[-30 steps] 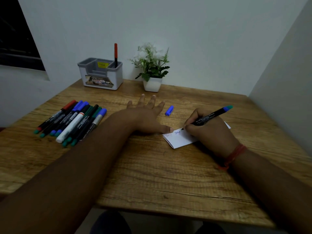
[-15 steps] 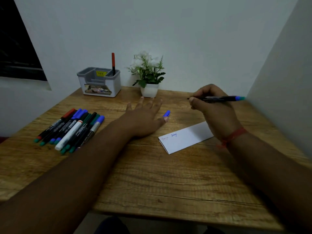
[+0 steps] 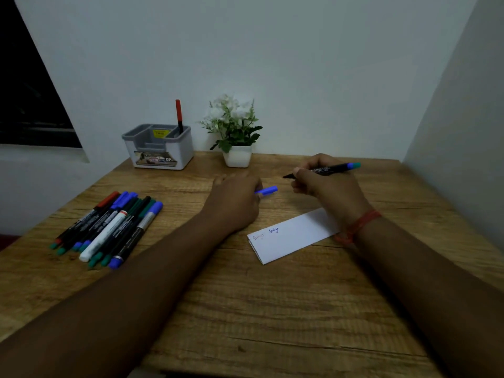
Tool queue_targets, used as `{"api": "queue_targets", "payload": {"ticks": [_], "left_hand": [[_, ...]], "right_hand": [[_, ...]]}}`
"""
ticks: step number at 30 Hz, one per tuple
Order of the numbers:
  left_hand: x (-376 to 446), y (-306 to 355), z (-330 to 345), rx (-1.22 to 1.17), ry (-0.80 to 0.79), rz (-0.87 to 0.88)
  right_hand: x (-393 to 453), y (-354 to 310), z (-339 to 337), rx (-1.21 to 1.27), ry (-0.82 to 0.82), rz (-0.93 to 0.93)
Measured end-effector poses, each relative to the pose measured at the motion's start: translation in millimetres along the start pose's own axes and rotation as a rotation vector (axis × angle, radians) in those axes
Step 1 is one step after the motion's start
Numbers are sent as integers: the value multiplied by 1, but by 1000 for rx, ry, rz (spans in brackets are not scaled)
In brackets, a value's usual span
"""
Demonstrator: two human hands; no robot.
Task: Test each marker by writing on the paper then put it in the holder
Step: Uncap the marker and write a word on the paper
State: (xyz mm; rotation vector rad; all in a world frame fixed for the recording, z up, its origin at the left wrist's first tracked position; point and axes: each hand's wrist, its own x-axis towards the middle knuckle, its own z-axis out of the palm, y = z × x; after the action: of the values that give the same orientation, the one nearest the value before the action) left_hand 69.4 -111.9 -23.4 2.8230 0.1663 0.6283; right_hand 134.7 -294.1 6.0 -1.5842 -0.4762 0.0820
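Note:
My right hand (image 3: 326,186) grips an uncapped black marker (image 3: 331,168) with a blue-green end, held level above the desk with its tip pointing left. My left hand (image 3: 236,199) pinches the loose blue cap (image 3: 266,190) just left of that tip. A folded white paper (image 3: 293,236) with two short written words lies in front of both hands. Several capped markers (image 3: 109,227) lie in a row at the left. The grey and white holder (image 3: 159,147) stands at the back left with one red marker (image 3: 178,115) upright in it.
A small white pot with a green plant (image 3: 236,137) stands next to the holder at the back. A wall closes the wooden desk (image 3: 259,309) on the right, and another runs behind it. A dark window is at the far left.
My right hand lifted the marker off the paper and turned it level. My left hand left the paper's edge, moved back to the blue cap and picked it up.

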Motion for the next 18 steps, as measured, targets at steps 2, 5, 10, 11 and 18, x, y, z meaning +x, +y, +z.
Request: {"api": "queue_targets", "payload": {"ticks": [2, 5, 10, 11, 18], "left_hand": [[-2, -1, -2, -109, 35, -19], [-6, -1, -7, -204, 49, -26], [-10, -2, -12, -245, 59, -35], [-10, -2, -13, -246, 57, -34], [-13, 5, -15, -240, 55, 4]], "right_hand": [[0, 1, -2, 48, -13, 32], [0, 2, -5, 125, -43, 53], [-4, -2, -4, 169, -71, 21], [-5, -2, -3, 164, -77, 21], [-6, 2, 1, 128, -121, 36]]}}
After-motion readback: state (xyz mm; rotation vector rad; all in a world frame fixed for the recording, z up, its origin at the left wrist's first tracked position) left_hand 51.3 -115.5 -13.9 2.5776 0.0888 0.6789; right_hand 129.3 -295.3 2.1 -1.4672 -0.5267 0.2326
